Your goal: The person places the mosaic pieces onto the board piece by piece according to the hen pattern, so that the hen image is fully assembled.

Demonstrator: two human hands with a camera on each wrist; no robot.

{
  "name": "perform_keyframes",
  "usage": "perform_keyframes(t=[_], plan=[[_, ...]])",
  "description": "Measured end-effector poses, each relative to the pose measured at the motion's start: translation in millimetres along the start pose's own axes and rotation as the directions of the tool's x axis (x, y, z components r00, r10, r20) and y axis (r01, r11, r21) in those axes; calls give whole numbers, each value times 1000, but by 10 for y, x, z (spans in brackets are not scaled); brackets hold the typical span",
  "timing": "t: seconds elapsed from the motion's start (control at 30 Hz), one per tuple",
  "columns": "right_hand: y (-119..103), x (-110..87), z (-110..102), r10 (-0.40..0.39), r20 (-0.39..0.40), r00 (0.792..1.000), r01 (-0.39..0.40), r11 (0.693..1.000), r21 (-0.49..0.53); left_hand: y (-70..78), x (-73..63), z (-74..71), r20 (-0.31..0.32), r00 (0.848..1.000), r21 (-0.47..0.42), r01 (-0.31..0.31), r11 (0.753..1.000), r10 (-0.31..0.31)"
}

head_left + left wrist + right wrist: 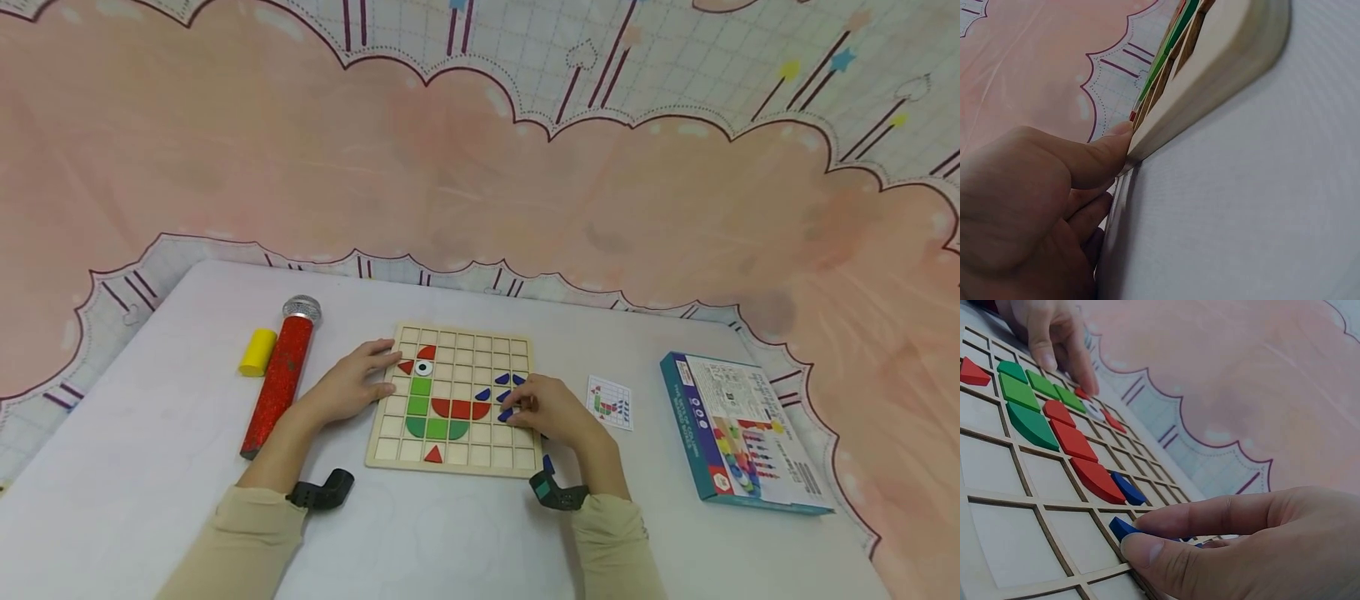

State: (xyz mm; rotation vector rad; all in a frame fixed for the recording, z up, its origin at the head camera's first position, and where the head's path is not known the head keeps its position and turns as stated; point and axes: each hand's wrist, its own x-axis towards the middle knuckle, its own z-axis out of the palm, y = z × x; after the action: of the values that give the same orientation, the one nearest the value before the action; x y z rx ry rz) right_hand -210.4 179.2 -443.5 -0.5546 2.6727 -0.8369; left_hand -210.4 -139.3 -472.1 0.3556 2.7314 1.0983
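A wooden grid board (pixel 450 467) lies on the white table, bearing flat coloured pieces laid out like a bird. Green squares (pixel 418 405) make the neck, red pieces (pixel 461 409) the wing, and a white eye tile (pixel 423 367) sits near the top. Several blue pieces (pixel 502 379) occupy cells on the right side. Thumb and index finger of my right hand (pixel 558 414) pinch a blue piece (pixel 1121 528) low over a right-hand cell. My left hand (pixel 347 387) rests against the board's left edge, thumb at the rim, fingers loosely extended.
Right of the board lies a small picture card (pixel 609 402), then a teal-edged box (pixel 750 433). A loose blue piece (pixel 547 464) is by the board's lower right corner. On the left are a red microphone (pixel 281 383) and a yellow cylinder (pixel 257 352).
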Motion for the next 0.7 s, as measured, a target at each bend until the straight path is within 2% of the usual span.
perform_keyframes(t=[0.27, 0.7], plan=[[7, 13, 0, 16, 7, 1000, -16, 1000, -1, 16, -6, -9, -1, 1000, 0, -5, 1000, 5], [9, 9, 9, -6, 10, 1000, 6, 1000, 13, 16, 3, -5, -3, 1000, 4, -8, 1000, 8]])
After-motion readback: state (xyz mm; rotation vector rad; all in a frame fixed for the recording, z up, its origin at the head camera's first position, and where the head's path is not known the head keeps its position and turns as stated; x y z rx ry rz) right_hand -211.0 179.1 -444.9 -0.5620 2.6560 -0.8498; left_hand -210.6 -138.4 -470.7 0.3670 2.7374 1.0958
